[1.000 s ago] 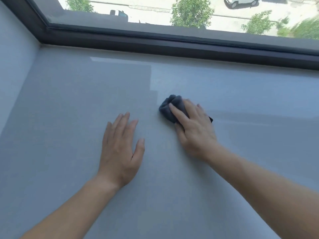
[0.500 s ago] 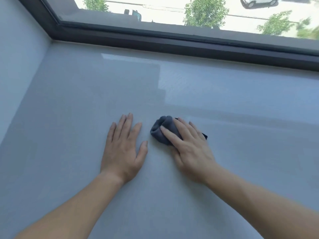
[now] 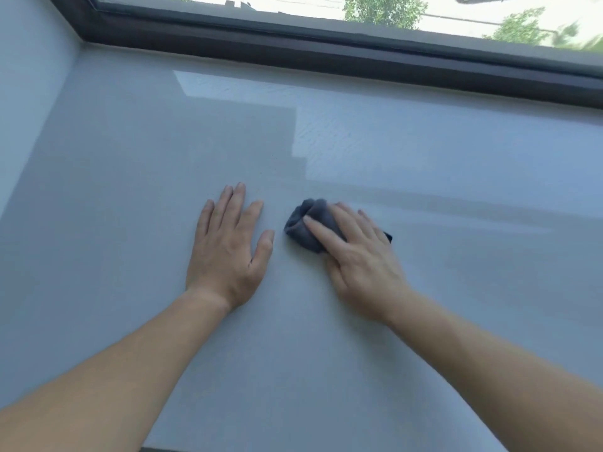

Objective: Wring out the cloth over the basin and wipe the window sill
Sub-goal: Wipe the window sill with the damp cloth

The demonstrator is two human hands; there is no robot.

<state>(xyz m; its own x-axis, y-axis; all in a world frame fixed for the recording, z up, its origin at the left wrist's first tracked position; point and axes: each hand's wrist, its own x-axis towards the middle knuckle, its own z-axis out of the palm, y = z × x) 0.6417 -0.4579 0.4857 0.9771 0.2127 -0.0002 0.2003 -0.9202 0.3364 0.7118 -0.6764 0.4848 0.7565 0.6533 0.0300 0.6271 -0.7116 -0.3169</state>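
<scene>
Most of the cloth (image 3: pixel 301 223) is hidden under the right hand (image 3: pixel 362 259). I see only a bunched dark end ahead of the fingertips and a small corner past the little finger. The fingers lie straight, pressing it onto the window sill (image 3: pixel 130 158); the thumb is hard to make out. Left hand (image 3: pixel 228 246) rests flat and spread, just left of the cloth, apart from it. Dark window frame (image 3: pixel 326 50) runs well ahead. Forearms are cut off below.
</scene>
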